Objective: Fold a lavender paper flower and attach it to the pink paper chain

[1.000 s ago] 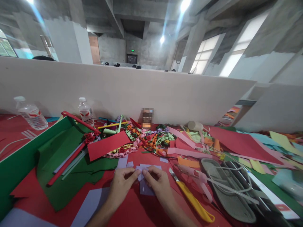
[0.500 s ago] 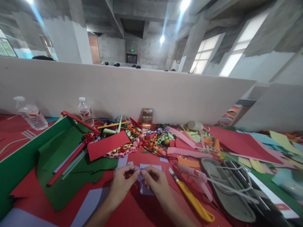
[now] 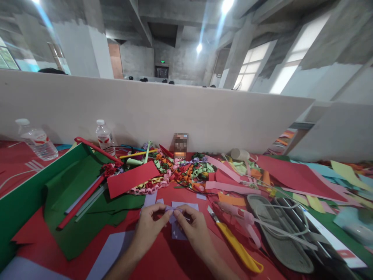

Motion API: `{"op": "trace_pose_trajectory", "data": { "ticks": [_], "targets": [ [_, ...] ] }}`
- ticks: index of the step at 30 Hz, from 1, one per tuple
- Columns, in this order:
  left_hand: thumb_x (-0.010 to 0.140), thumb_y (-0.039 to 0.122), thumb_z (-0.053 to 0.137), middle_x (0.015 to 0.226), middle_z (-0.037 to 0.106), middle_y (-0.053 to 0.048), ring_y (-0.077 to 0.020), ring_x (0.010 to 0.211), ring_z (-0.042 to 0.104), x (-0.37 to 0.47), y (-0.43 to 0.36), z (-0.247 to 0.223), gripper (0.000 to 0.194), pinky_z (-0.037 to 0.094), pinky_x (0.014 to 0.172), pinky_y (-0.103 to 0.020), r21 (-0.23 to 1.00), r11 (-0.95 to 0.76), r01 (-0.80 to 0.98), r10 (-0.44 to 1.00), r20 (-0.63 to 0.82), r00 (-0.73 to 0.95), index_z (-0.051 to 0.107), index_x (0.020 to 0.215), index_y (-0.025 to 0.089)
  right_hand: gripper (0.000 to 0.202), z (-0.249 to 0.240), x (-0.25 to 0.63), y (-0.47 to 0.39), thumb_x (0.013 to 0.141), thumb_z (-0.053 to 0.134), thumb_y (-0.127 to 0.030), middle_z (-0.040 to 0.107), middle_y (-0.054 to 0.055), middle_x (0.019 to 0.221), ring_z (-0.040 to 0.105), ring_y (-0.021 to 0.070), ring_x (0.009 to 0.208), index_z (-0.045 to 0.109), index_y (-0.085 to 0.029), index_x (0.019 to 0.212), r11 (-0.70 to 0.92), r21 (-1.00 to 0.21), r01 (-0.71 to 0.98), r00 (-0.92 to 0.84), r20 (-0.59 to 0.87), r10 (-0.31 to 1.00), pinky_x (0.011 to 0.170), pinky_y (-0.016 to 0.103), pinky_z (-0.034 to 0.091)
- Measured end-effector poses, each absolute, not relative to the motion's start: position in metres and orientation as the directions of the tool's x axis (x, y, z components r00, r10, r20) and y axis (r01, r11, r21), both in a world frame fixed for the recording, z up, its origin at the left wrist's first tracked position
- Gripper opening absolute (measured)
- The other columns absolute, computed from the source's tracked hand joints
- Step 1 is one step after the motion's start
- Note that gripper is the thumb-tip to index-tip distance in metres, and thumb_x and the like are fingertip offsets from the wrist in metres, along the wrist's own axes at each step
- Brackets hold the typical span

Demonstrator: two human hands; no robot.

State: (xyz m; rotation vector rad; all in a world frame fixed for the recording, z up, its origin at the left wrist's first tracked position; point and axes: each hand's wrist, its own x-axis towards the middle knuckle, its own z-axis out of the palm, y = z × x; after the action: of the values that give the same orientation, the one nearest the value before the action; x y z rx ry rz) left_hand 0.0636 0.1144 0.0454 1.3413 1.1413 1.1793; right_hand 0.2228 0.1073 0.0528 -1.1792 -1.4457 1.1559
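Observation:
Between my two hands is a small piece of purple paper (image 3: pixel 171 215), pinched at both sides by thumbs and fingers. My left hand (image 3: pixel 152 221) grips its left edge, and my right hand (image 3: pixel 189 223) closes on the right edge. The fingers cover much of it, so its exact folded shape is hard to make out. Beneath it a purple paper sheet (image 3: pixel 178 233) lies on the red table covering (image 3: pixel 166 258). A yellow utility knife (image 3: pixel 236 245) with its blade out lies to the right of my right hand.
A pink glue gun (image 3: pixel 240 217) and a grey case (image 3: pixel 276 237) with a white cord lie at right. Paper chains (image 3: pixel 186 173) are heaped behind my hands. Green paper (image 3: pixel 78 202) and a red strip (image 3: pixel 132 179) lie left. Bottles (image 3: pixel 104 138) stand before a white partition (image 3: pixel 145 112).
My fingers shift very slightly on the purple paper, the right-hand fingers most. The whole view drifts a little; nothing else visibly moves.

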Motion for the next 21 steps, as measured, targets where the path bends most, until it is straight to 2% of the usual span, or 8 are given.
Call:
{"op": "trace_pose_trajectory", "data": {
  "ticks": [4, 9, 13, 17, 21],
  "targets": [
    [0.082, 0.031, 0.066, 0.079, 0.075, -0.006, -0.0217, 0.076, 0.067, 0.0624, 0.1139, 0.0442, 0.016, 0.052, 0.072, -0.027, 0.987, -0.116, 0.109, 0.99, 0.106, 0.091, 0.075, 0.081, 0.017, 0.034, 0.0527, 0.22, 0.1064, 0.084, 0.069, -0.05, 0.064, 0.003, 0.072, 0.056, 0.0158, 0.064, 0.07, -0.016, 0.08, 0.116, -0.987, 0.112, -0.12, 0.102, 0.987, 0.058, 0.024, 0.045],
    [0.084, 0.032, 0.064, 0.084, 0.076, -0.007, -0.0221, 0.078, 0.068, 0.0637, 0.1131, 0.0379, 0.018, 0.053, 0.074, -0.028, 0.986, -0.111, 0.123, 0.992, 0.102, 0.078, 0.074, 0.085, 0.017, 0.035, 0.0539, 0.2198, 0.1068, 0.084, 0.069, -0.05, 0.061, 0.001, 0.071, 0.056, 0.015, 0.064, 0.069, -0.016, 0.078, 0.118, -0.989, 0.089, -0.124, 0.107, 0.987, 0.06, 0.023, 0.045],
    [0.082, 0.034, 0.067, 0.079, 0.075, -0.005, -0.0205, 0.073, 0.066, 0.0638, 0.1134, 0.0392, 0.019, 0.052, 0.07, -0.027, 0.988, -0.121, 0.092, 0.991, 0.115, 0.075, 0.074, 0.081, 0.017, 0.036, 0.0532, 0.2226, 0.1068, 0.085, 0.068, -0.051, 0.062, 0.002, 0.07, 0.055, 0.0147, 0.063, 0.07, -0.016, 0.08, 0.107, -0.986, 0.125, -0.119, 0.092, 0.989, 0.058, 0.023, 0.043],
    [0.08, 0.038, 0.069, 0.063, 0.067, -0.001, -0.0164, 0.06, 0.061, 0.062, 0.1153, 0.041, 0.025, 0.048, 0.06, -0.024, 0.994, -0.105, 0.039, 0.994, 0.103, 0.045, 0.07, 0.069, 0.016, 0.039, 0.051, 0.2253, 0.1089, 0.088, 0.063, -0.053, 0.065, 0.003, 0.071, 0.054, 0.0144, 0.06, 0.072, -0.016, 0.086, 0.089, -0.991, 0.101, -0.155, 0.073, 0.985, 0.055, 0.023, 0.042],
    [0.08, 0.039, 0.069, 0.059, 0.061, 0.001, -0.015, 0.059, 0.058, 0.0615, 0.116, 0.0409, 0.029, 0.046, 0.058, -0.023, 0.996, -0.086, 0.01, 0.995, 0.086, 0.053, 0.065, 0.063, 0.016, 0.042, 0.0489, 0.2254, 0.1126, 0.084, 0.067, -0.056, 0.064, 0.002, 0.067, 0.055, 0.0145, 0.059, 0.071, -0.015, 0.079, 0.085, -0.994, 0.073, -0.161, 0.072, 0.984, 0.055, 0.023, 0.043]
  ]
}}
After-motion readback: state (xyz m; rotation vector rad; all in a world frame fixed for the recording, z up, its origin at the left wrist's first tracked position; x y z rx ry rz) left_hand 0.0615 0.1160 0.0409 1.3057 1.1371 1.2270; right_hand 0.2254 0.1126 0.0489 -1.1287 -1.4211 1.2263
